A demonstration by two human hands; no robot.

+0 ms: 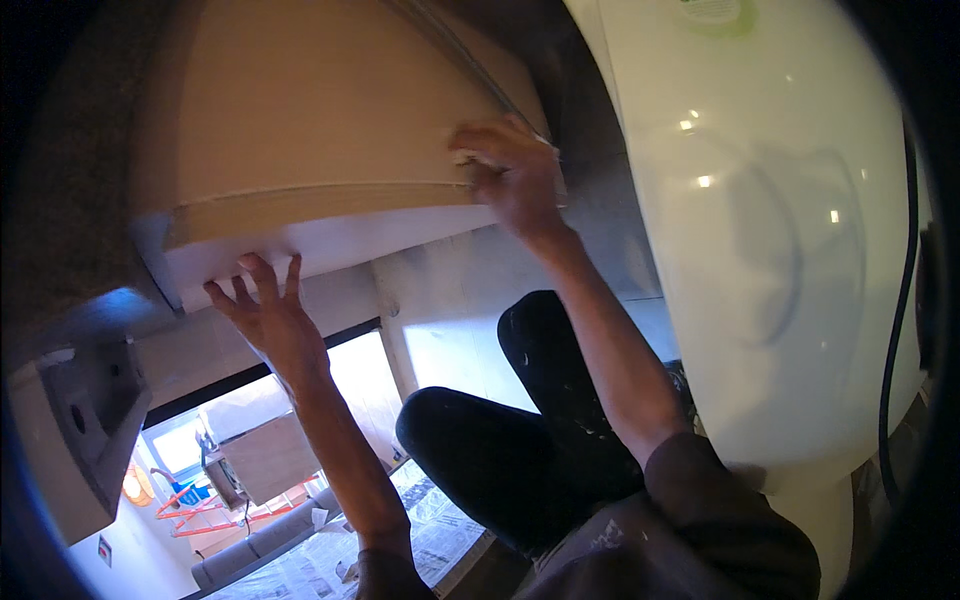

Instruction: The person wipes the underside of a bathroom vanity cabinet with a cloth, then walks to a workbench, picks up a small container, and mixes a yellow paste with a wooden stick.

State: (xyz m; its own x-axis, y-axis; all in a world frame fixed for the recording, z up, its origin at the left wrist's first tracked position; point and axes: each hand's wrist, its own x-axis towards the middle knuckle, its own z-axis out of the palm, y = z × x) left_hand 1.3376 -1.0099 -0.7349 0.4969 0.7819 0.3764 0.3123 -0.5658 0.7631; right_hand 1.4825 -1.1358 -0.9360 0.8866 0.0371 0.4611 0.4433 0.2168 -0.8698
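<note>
The fingers of my left hand (275, 325) are spread, their tips against the pale edge face (345, 240) of a large tan board (330, 120), which lies above and ahead of them; I'd judge the wide spread is there to steady it. My right hand (515, 185) is curled at the board's right-hand corner, higher than my left fingers, its fingers bent in toward the surface; whether they pinch something small, I cannot tell. A grey cord-like strip (455, 45) runs upward from just beyond my right knuckles. Right of those fingers stands a glossy white bathtub-like shell (740, 240), probably why my dark-trousered knees (465, 440) are folded between my forearms. Well below my left fingers, newspaper-like sheets (325, 560) lie spread, likely as protection
</note>
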